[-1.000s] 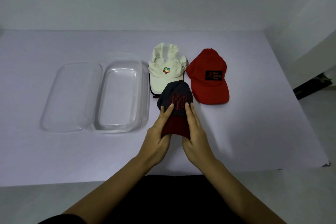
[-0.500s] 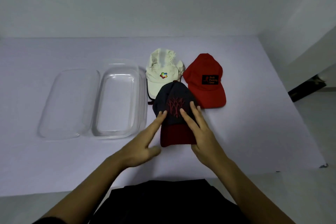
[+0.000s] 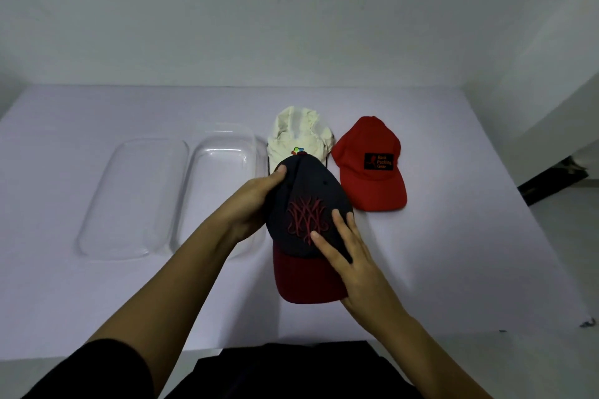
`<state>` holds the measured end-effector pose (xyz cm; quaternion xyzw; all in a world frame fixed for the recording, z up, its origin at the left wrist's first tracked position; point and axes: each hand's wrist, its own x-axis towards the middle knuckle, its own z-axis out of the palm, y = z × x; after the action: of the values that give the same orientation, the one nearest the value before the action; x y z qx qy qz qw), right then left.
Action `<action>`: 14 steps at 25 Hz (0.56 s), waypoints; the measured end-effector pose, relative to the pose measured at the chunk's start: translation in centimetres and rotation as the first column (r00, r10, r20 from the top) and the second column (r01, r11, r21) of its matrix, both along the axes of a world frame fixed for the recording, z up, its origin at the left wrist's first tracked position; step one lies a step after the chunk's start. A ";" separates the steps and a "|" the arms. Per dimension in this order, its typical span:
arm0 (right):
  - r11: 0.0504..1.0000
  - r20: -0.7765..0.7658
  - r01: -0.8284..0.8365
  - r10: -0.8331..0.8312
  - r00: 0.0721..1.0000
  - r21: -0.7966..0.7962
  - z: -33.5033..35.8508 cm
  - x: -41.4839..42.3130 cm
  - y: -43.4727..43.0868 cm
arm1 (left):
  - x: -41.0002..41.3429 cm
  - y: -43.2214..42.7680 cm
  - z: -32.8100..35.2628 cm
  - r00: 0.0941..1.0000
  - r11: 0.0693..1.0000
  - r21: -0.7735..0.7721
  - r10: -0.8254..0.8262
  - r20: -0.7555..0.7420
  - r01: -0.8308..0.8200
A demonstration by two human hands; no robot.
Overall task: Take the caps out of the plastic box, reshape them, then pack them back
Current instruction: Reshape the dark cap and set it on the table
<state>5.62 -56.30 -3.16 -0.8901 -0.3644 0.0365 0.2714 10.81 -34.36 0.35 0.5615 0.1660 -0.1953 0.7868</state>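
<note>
A dark navy cap [image 3: 304, 191] with a red embroidered design and a dark red brim is held up off the table, brim toward me. My left hand [image 3: 251, 204] grips its left side, thumb on top of the crown. My right hand [image 3: 348, 256] holds the right side where crown meets brim, fingers spread over the front. Behind it a cream cap [image 3: 299, 134] lies on the table, its front partly hidden. A red cap [image 3: 369, 162] with a black patch lies to the right. The clear plastic box [image 3: 220, 185] stands open and holds nothing, left of the caps.
The box's clear lid [image 3: 129, 197] lies flat on the table [image 3: 453, 236] to the left of the box. The table's front edge is close to my body, and its right edge drops to the floor. A plain wall stands behind.
The navy cap lay on the table under my fingertips; now both hands grip it and it is lifted and nearer to me. My left hand moved to its left side.
</note>
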 end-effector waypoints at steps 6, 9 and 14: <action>0.961 -0.458 0.093 0.038 0.888 0.260 2.3 1.8 -1.3 | 0.0 -0.7 1.7 0.952 0.918 0.281 0.228 0.204 -0.280; 0.859 -0.639 0.354 -0.042 0.768 0.369 4.4 4.9 0.0 | -0.5 -2.6 3.3 0.941 0.956 0.174 0.182 0.285 -0.237; 0.698 -0.746 0.413 0.264 0.611 0.585 6.1 8.3 0.7 | -0.6 -4.0 4.1 0.950 0.983 0.104 0.114 0.292 -0.150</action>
<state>13.92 -55.56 2.97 -0.6173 -0.1493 0.2665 0.7250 10.21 -38.35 4.48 0.6193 0.1001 -0.0488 0.7772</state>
